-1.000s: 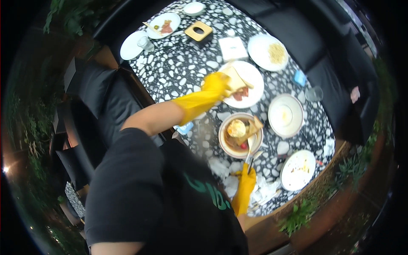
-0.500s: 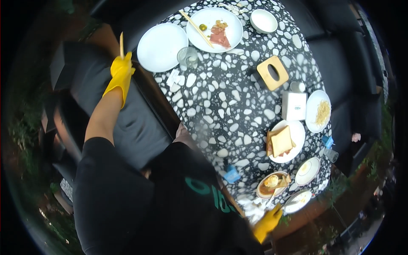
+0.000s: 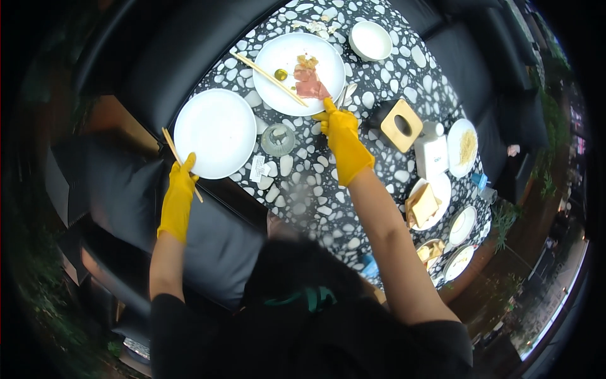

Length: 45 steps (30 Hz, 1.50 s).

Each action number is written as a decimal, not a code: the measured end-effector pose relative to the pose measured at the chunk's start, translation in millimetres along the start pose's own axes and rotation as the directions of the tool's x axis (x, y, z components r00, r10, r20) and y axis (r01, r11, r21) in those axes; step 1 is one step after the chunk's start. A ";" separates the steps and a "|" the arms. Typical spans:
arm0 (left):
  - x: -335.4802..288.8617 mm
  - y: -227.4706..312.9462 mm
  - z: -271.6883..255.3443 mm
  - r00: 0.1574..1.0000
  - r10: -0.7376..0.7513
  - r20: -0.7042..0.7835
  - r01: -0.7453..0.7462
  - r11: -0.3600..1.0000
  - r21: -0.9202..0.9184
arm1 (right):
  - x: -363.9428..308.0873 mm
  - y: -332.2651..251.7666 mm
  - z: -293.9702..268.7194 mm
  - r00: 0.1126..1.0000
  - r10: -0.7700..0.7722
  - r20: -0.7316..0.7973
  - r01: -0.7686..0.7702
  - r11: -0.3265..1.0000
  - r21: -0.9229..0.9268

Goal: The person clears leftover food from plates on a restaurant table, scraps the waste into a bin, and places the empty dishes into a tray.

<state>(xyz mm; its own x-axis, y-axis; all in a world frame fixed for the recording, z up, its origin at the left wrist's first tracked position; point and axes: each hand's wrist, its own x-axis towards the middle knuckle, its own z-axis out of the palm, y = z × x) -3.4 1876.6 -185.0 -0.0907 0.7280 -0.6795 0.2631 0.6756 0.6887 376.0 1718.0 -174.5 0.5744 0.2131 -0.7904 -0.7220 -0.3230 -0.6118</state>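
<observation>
My left hand [image 3: 178, 196], in a yellow rubber glove, closes on a pair of wooden chopsticks [image 3: 170, 144], its thumb at the rim of an empty white plate [image 3: 214, 132]. My right hand [image 3: 341, 132], gloved alike, is at the near right rim of a second white plate [image 3: 265, 60]. Its forefinger points onto the rim beside pink sliced ham [image 3: 309, 83]. Metal cutlery [image 3: 343, 96] sticks out beyond that hand, seemingly held in it; the grip is partly hidden. Other chopsticks [image 3: 268, 77] lie across the second plate, near a green morsel [image 3: 281, 74].
A glass [image 3: 278, 139] stands between the plates. Farther right are a white bowl [image 3: 370, 41], a wood-topped tissue box [image 3: 401, 125], a white holder [image 3: 431, 156] and several plates with leftovers, one with sandwiches [image 3: 423, 206]. Black sofas [image 3: 145, 57] border the speckled table.
My right hand has moved from the dishes at the table's near right end to the ham plate. My left hand has brought its chopsticks to the empty plate's rim. The view has shifted.
</observation>
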 end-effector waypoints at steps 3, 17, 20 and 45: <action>-2.8 1.2 -7.7 0.996 -0.003 -0.088 0.014 0.992 0.124 | 8.3 16.0 15.4 0.996 -0.014 -0.093 0.020 0.998 0.064; -58.6 87.0 -67.9 0.986 0.144 0.088 -0.159 0.964 0.214 | -55.7 -34.0 -6.4 0.960 -0.253 0.120 0.225 0.953 0.205; -91.8 92.1 -58.7 0.951 0.295 0.093 -0.308 0.933 0.187 | -118.6 -70.4 -60.5 0.948 -0.276 0.157 0.236 0.944 0.232; -729.5 -460.7 600.0 0.441 -0.282 0.852 -0.599 0.615 0.513 | -383.5 160.4 -915.1 0.719 0.014 -0.695 0.279 0.910 0.307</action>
<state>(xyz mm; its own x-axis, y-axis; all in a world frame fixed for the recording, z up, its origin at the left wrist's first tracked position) 517.9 964.5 -158.3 0.7044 0.0311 -0.7091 0.7089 -0.0803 0.7007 393.0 740.6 59.4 0.6711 -0.4918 -0.5547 -0.6151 0.0481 -0.7870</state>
